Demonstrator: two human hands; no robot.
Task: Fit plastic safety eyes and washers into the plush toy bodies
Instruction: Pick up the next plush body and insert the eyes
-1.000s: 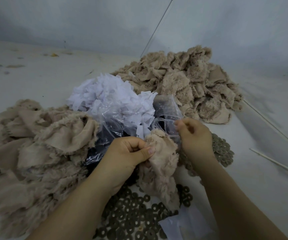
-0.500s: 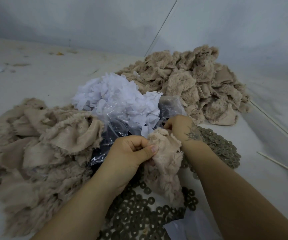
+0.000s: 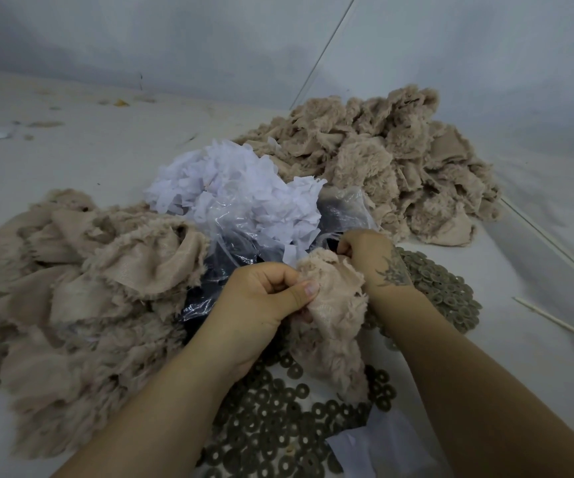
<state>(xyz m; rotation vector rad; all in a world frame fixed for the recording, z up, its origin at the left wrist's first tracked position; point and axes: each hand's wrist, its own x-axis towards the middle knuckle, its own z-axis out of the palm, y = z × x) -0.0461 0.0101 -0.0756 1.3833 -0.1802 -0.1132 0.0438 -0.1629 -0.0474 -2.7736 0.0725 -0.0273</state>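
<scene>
Both hands hold one shaggy beige plush body (image 3: 334, 305), the left hand (image 3: 265, 301) pinching its woven backing, the right hand (image 3: 368, 253) gripping its top edge, over flat ring-shaped washers (image 3: 278, 432), crinkled plastic bag (image 3: 244, 232) just beyond.

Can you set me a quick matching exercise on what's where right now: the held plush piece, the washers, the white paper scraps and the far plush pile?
Things:
1. held plush piece
2. washers
3. white paper scraps
4. far plush pile

Places:
A. spread flat on the table beneath the forearms
B. top right, by the wall
C. pinched between the left hand and right hand
D. heaped in clear plastic, centre

Pairs: 1-C, 2-A, 3-D, 4-B
</scene>
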